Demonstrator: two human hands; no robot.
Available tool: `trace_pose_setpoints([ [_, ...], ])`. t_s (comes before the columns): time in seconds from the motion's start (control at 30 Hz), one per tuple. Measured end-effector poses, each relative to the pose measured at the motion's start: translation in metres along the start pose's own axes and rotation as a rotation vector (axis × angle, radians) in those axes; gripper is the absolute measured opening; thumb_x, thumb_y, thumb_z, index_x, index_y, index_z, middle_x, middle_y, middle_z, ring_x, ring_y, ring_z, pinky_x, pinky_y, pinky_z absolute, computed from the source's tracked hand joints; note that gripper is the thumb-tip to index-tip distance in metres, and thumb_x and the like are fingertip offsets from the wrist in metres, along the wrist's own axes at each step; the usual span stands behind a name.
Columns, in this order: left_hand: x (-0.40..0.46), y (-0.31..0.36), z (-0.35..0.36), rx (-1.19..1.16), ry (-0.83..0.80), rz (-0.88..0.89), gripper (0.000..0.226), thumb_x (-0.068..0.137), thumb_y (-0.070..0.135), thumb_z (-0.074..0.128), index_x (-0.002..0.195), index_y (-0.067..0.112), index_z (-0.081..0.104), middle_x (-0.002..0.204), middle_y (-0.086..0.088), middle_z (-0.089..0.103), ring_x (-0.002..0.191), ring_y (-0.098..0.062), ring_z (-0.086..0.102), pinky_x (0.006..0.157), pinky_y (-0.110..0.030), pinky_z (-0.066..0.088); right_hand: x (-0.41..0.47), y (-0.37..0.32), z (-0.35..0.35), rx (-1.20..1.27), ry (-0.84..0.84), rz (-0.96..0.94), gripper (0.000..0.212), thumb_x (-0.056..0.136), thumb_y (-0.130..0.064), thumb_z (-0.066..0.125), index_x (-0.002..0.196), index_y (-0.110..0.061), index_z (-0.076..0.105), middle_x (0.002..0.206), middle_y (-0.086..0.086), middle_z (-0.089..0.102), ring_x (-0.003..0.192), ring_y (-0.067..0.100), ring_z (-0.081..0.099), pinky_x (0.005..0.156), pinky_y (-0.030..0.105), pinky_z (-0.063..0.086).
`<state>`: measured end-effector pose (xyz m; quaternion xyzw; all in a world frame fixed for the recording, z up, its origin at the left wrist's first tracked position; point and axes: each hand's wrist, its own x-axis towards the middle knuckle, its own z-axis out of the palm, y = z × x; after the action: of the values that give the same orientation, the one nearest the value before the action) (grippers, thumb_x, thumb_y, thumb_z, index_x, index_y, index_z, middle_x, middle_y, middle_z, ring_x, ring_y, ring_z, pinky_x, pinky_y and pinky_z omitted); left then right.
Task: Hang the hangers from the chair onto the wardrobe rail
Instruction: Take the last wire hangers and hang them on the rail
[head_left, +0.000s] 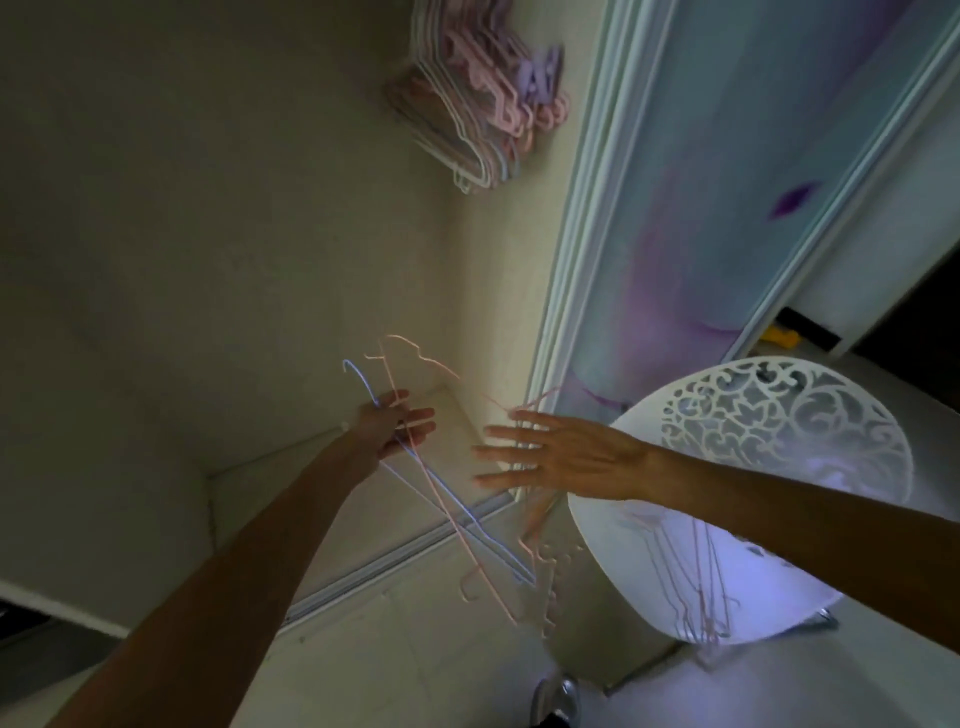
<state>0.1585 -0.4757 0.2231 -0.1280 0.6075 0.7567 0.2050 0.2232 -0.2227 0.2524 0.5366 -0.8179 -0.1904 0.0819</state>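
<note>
My left hand (392, 428) is closed on a blue hanger (457, 506) and at least one pink hanger (441, 512), hooks up, bodies slanting down to the right. My right hand (558, 454) reaches left with its fingers spread flat. Another pink hanger (540, 566) dangles just behind those fingers; blur hides whether the thumb grips it. More pale hangers (701, 582) lie on the seat of the white chair (779, 415) with a lace-pattern back, at the right. A bunch of pink and white hangers (478, 104) hangs high inside the wardrobe; the rail itself is out of view.
The open wardrobe's beige interior (208, 234) fills the left, with a floor track (405, 558) at its base. A sliding door (727, 182) with a blue and purple pattern stands right of the opening. A shoe (556, 696) shows at the bottom edge.
</note>
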Motion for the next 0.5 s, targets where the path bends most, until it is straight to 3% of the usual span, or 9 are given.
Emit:
trace_pose_setpoints([
  [0.07, -0.007, 0.017, -0.010, 0.005, 0.038, 0.068, 0.021, 0.099, -0.002, 0.032, 0.094, 0.014, 0.046, 0.051, -0.001, 0.068, 0.040, -0.011, 0.064, 0.040, -0.017, 0.051, 0.009, 0.007, -0.011, 0.079, 0.148, 0.297, 0.060, 0.074, -0.005, 0.067, 0.130, -0.018, 0.052, 0.130, 0.005, 0.058, 0.115, 0.026, 0.058, 0.089, 0.034, 0.051],
  [0.1, -0.009, 0.023, -0.013, -0.006, 0.036, 0.095, 0.018, 0.099, -0.001, 0.032, 0.100, 0.012, 0.045, 0.048, 0.001, 0.067, 0.039, -0.010, 0.063, 0.040, -0.016, 0.050, 0.019, 0.007, -0.018, 0.210, 0.187, 0.537, 0.047, 0.074, 0.000, 0.064, 0.118, -0.018, 0.062, 0.116, 0.002, 0.065, 0.102, 0.024, 0.064, 0.078, 0.030, 0.051],
  [0.17, -0.011, 0.039, -0.016, -0.007, 0.042, 0.145, 0.017, 0.100, 0.000, 0.032, 0.110, 0.011, 0.041, 0.047, 0.003, 0.066, 0.037, -0.010, 0.062, 0.039, -0.016, 0.049, 0.046, 0.019, -0.040, 0.729, 0.091, 1.056, 0.025, 0.088, -0.010, 0.053, 0.108, -0.017, 0.066, 0.103, 0.000, 0.068, 0.089, 0.021, 0.065, 0.069, 0.025, 0.046],
  [0.23, -0.012, 0.055, -0.013, 0.019, 0.028, 0.190, 0.023, 0.100, 0.002, 0.033, 0.118, 0.012, 0.041, 0.049, 0.004, 0.067, 0.039, -0.010, 0.063, 0.041, -0.016, 0.050, 0.068, 0.040, -0.040, 1.462, -0.003, 1.415, 0.026, 0.092, -0.019, 0.047, 0.106, -0.005, 0.063, 0.085, 0.007, 0.068, 0.068, 0.019, 0.065, 0.057, 0.022, 0.046],
  [0.3, -0.015, 0.071, -0.007, 0.035, -0.001, 0.246, 0.024, 0.100, 0.003, 0.035, 0.121, 0.011, 0.042, 0.051, 0.005, 0.068, 0.040, -0.009, 0.064, 0.042, -0.016, 0.051, 0.085, 0.057, -0.036, 2.097, -0.088, 1.423, 0.045, 0.098, -0.035, 0.035, 0.099, 0.004, 0.059, 0.067, 0.011, 0.067, 0.048, 0.014, 0.060, 0.044, 0.018, 0.041],
  [0.33, -0.017, 0.081, -0.005, 0.054, -0.007, 0.276, 0.022, 0.100, 0.005, 0.035, 0.119, 0.012, 0.043, 0.053, 0.006, 0.069, 0.041, -0.008, 0.064, 0.043, -0.015, 0.051, 0.094, 0.063, -0.033, 2.265, -0.116, 1.369, 0.060, 0.098, -0.044, 0.026, 0.100, 0.007, 0.057, 0.064, 0.014, 0.068, 0.043, 0.013, 0.058, 0.040, 0.016, 0.039],
  [0.43, -0.024, 0.104, 0.001, 0.171, -0.083, 0.339, 0.021, 0.099, 0.008, 0.040, 0.117, 0.016, 0.045, 0.077, 0.004, 0.071, 0.052, -0.006, 0.068, 0.052, -0.015, 0.053, 0.120, 0.074, -0.025, 2.491, -0.057, 1.384, 0.083, 0.095, -0.059, 0.017, 0.116, 0.016, 0.047, 0.063, 0.021, 0.068, 0.036, 0.014, 0.056, 0.033, 0.013, 0.035],
  [0.5, -0.025, 0.116, 0.002, 0.247, -0.144, 0.360, 0.021, 0.098, 0.010, 0.042, 0.117, 0.019, 0.049, 0.084, 0.005, 0.071, 0.060, -0.007, 0.070, 0.061, -0.017, 0.055, 0.137, 0.085, -0.021, 2.639, 0.076, 1.438, 0.079, 0.094, -0.059, 0.026, 0.102, 0.015, 0.051, 0.060, 0.021, 0.066, 0.033, 0.017, 0.055, 0.031, 0.014, 0.038],
])
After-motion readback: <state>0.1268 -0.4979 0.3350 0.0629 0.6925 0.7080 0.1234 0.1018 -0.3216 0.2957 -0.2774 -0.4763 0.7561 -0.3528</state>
